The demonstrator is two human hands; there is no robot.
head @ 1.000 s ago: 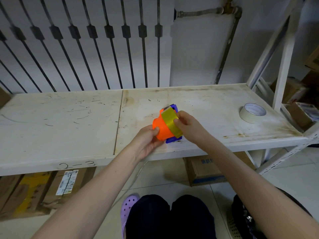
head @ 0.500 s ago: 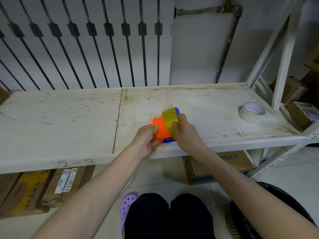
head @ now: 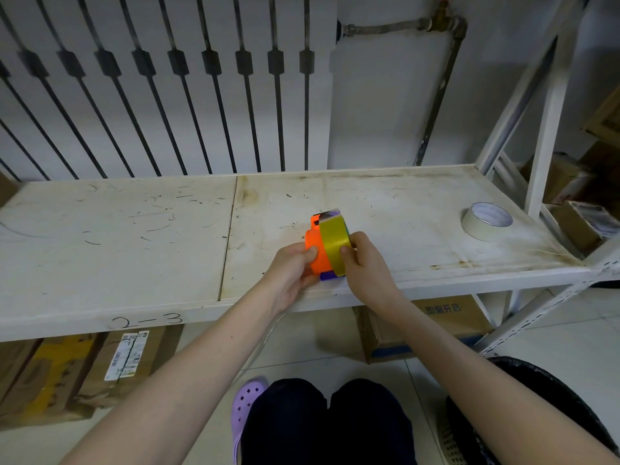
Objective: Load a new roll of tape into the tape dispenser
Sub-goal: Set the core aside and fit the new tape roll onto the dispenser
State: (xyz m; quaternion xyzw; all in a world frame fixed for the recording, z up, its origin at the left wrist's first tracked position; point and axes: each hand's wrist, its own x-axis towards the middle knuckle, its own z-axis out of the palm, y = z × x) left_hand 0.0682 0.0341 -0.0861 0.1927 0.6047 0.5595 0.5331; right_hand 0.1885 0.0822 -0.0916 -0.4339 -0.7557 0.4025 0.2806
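Observation:
An orange and blue tape dispenser (head: 317, 251) stands on edge near the front of the white shelf (head: 134, 236). A yellow-green roll of tape (head: 332, 245) sits against the dispenser's right side, around its hub. My left hand (head: 290, 273) grips the orange body from the left, thumb on its face. My right hand (head: 362, 266) holds the roll, thumb on its outer band and fingers curled behind it. The far side of the dispenser is hidden by the roll.
A pale beige tape roll (head: 486, 220) lies flat at the shelf's right end, beside a white upright post (head: 550, 129). A radiator (head: 167, 82) stands behind the shelf. Cardboard boxes (head: 432, 327) sit on the floor below, and a black basket (head: 536, 414) is at lower right.
The dispenser and roll have tilted more upright and moved slightly toward the shelf's front. Both hands kept their hold, and the roll sits closer against the orange body.

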